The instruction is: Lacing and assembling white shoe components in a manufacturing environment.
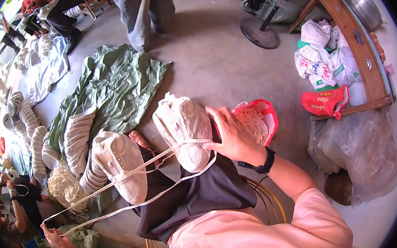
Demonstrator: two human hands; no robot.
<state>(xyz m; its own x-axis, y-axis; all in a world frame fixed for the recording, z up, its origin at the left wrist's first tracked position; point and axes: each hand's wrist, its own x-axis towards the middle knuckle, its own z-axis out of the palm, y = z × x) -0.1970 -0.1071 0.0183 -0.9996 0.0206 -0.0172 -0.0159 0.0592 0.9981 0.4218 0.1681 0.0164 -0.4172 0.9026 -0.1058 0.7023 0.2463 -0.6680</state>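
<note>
Right hand: your right hand (232, 137) rests on the cream-white chunky sneaker (183, 129) on your right knee, fingers spread over its side, pinning the flat white shoelace (132, 177) against the shoe near the laces.
Left hand: your left hand (53, 232) is far out at lower left, closed on the lace's free ends. Hands well apart, lace stretched taut between them.
Lace path: two strands run from the left hand up across your lap; they pass over the second cream-white sneaker (118, 162) on your left knee and reach the right shoe.
Lap: dark grey shorts (200, 191), pink shirt, black wrist bands on both wrists.
Lace supply: red plastic bag (262, 118) just beside your right hand, open, holding a bundle of white laces. Another loose heap of white laces (63, 185) on the floor to your left.
Stock: rows of stacked white shoe parts (78, 135) on a crumpled green sheet (118, 81), left of the shoes.
Packages: white plastic bags with green and red print (319, 60) against a wooden bench frame (358, 46) at upper right; a red printed bag (325, 102) lies just below them. Clear plastic sack (363, 151) at right.
Other: black fan base (260, 33) on the concrete floor; people standing at top, another person seated at lower left.
</note>
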